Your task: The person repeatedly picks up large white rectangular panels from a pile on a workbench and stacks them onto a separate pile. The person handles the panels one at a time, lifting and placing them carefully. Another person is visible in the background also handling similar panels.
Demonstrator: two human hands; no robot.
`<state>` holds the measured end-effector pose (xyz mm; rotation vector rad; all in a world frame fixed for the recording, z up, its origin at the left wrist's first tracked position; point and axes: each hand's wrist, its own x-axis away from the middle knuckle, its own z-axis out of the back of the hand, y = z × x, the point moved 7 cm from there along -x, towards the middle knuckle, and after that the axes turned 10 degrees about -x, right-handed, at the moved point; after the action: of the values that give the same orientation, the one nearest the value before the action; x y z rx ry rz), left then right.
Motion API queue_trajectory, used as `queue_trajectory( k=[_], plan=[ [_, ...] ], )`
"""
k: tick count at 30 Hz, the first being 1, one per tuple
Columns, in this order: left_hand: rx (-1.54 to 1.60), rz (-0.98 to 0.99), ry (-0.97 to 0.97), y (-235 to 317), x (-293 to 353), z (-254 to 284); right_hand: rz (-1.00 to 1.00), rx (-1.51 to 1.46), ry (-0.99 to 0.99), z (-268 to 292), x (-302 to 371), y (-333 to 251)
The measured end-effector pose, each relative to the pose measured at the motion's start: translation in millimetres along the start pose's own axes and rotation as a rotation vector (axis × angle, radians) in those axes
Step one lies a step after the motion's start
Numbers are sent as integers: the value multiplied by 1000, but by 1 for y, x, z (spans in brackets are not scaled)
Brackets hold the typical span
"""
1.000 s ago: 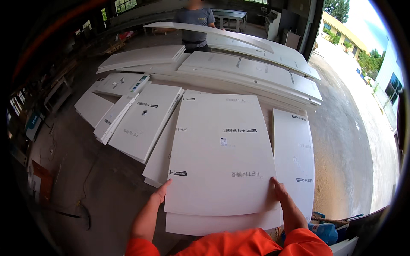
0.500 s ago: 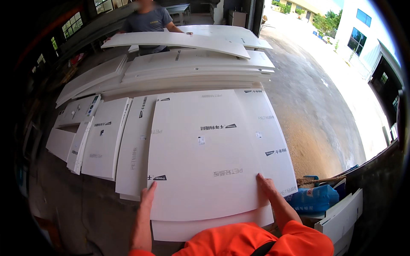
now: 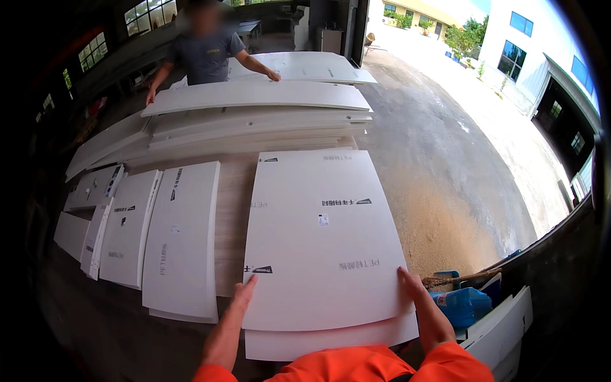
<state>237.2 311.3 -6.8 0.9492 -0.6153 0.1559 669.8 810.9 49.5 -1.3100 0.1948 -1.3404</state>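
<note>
A large white panel [image 3: 318,293] with printed markings and a small label lies in front of me over another white panel [image 3: 331,344], whose near edge sticks out toward me. My left hand [image 3: 244,290] is at the upper panel's left edge, its thumb on top and the other fingers hidden at the side. At the right edge, my right hand [image 3: 412,283] holds the same panel, likewise with its fingers mostly out of sight. The two hands are level with each other, near the panel's front end.
Several cut white panels [image 3: 181,254] are laid out on the left of the wooden tabletop [image 3: 233,223]. Across from me a co-worker [image 3: 203,54] handles a long white board [image 3: 261,95] over a stack. A blue bag [image 3: 461,307] and leaning boards [image 3: 503,325] stand at lower right.
The panel in my hands has shifted right, lining up over the one beneath and baring tabletop to its left. The co-worker's long board has come down onto the stack.
</note>
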Motion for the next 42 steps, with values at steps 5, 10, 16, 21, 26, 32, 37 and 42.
queue_trajectory(
  k=[5,10,16,21,26,32,37,42],
  plan=[
    [-50,-106,-84,26,24,-47,161,401,-111,23,-63,-29],
    [-317,-200,-48,32,64,-57,69,574,154,0,-57,-40],
    [-299,-109,-180,-56,96,-47,153,638,410,-27,-20,-26],
    [-176,4,-127,-122,69,9,151,621,342,-76,11,-27],
    [4,12,-36,-182,54,120,387,632,224,-209,92,-66],
    [275,234,38,-300,68,251,704,633,-26,-449,226,-115],
    [417,212,77,-349,65,343,920,786,-365,-652,324,-143],
    [708,164,262,-386,87,439,1112,861,-577,-802,388,-151]
  ],
)
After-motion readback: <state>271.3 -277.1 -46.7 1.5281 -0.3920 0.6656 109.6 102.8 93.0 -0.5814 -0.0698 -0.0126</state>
